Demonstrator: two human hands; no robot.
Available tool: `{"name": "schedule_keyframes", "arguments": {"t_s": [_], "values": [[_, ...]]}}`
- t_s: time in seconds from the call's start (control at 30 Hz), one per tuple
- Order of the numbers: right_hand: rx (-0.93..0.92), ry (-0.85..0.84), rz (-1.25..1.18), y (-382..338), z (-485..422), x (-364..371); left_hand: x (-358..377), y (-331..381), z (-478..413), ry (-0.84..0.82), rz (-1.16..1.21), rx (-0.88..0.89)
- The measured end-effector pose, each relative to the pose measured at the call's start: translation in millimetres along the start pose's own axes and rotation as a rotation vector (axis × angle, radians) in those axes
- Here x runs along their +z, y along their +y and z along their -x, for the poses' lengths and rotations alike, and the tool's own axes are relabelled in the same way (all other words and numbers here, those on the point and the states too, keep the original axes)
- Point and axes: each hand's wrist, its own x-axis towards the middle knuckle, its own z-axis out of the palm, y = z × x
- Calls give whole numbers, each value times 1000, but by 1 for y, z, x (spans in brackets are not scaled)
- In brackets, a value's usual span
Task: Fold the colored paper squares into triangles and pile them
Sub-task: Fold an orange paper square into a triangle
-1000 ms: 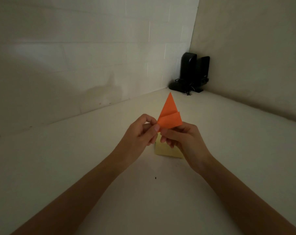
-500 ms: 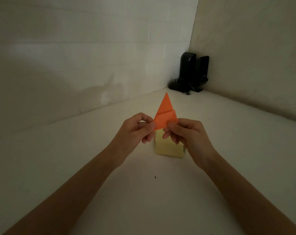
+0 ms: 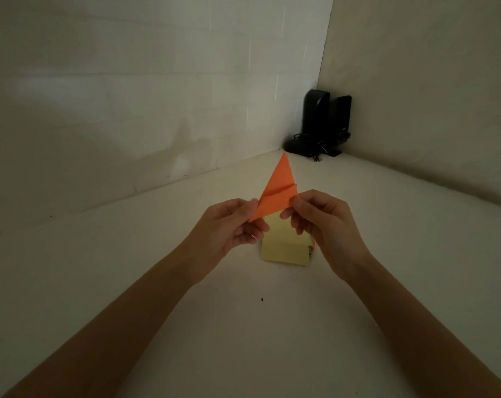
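An orange paper [image 3: 278,191], folded into a narrow triangle with its tip pointing up and away, is held in the air between both hands. My left hand [image 3: 229,225] pinches its lower left corner. My right hand [image 3: 321,219] pinches its right corner. Below the hands, a stack of paper squares [image 3: 283,248] with a pale yellow sheet on top lies on the white table; other colours show at its right edge. My hands partly hide the stack's far side.
Two black speakers [image 3: 324,122] with tangled cables stand in the far corner where the two walls meet. The white table [image 3: 157,268] runs along the wall on the left and on the right. A small dark speck [image 3: 262,299] lies near my forearms.
My hands have moved apart, spreading the orange triangle's lower edge. The paper has tilted so its lower left corner points down. More of the yellow stack shows.
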Motion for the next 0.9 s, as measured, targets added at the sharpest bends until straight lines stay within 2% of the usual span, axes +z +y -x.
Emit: {"name": "schedule_keyframes", "arguments": {"t_s": [0.13,0.33,0.57,0.7,0.83,0.9], "values": [[49,10,14,-1,0,2,-4,1,-1,19,-79,23],[161,6,46,0,1,2,-10,4,1,-45,-276,27],[216,130,-17,-1,-2,-4,-15,3,0,-95,-355,96],[213,115,13,2,-2,-3,-11,1,0,-29,-346,133],[162,123,50,2,-1,1,-11,2,-3,-10,-156,62],[140,123,57,2,-2,1,-11,2,-3,-4,-183,90]]}}
